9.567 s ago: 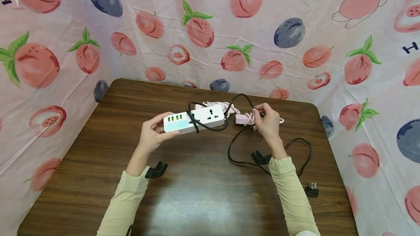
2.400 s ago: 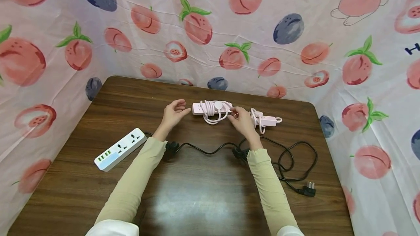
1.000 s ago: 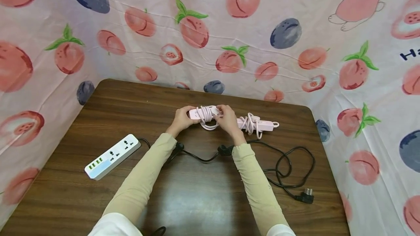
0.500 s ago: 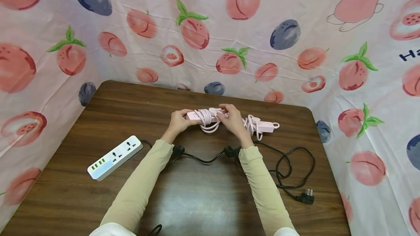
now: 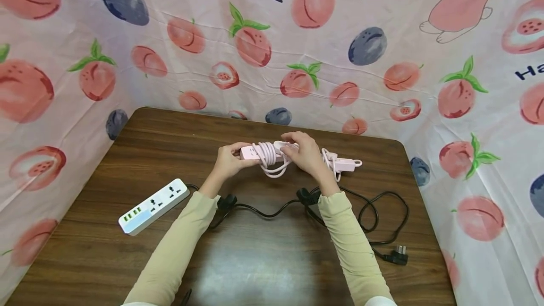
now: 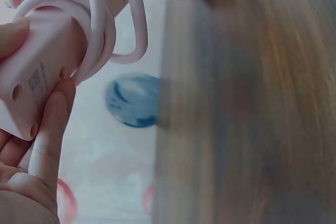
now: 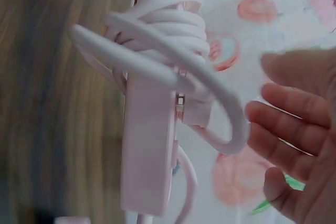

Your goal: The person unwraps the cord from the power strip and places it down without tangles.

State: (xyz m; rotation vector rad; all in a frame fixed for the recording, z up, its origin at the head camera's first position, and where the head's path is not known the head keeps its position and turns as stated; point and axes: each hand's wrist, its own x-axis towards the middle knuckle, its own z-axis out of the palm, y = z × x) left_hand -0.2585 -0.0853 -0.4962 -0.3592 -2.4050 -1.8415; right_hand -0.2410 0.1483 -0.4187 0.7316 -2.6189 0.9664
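My left hand (image 5: 228, 162) grips the left end of a pink power strip (image 5: 248, 153) with its pale pink cord wound around it. In the left wrist view, the thumb and fingers clasp the end of the strip (image 6: 50, 56), and screw holes show on its underside. My right hand (image 5: 310, 157) is at the strip's right part, overlapping it in the head view. The right wrist view shows the right hand (image 7: 299, 129) beside the cord loops (image 7: 173, 72), apart from them, fingers loosely extended. The cord's plug (image 7: 195, 111) sits against the strip's side.
A second pink power strip (image 5: 342, 165), also cord-wrapped, lies to the right. A white power strip (image 5: 154, 207) lies at left; its black cord (image 5: 267, 215) runs under the forearms to a black plug (image 5: 396, 255) at right. A patterned cloth (image 5: 323, 60) hangs behind the table (image 5: 255, 277).
Earlier the left hand held the white strip while the right handled its black cord; that strip now lies at left. Both hands then reached the pink strip, and the right hand has since loosened from it.
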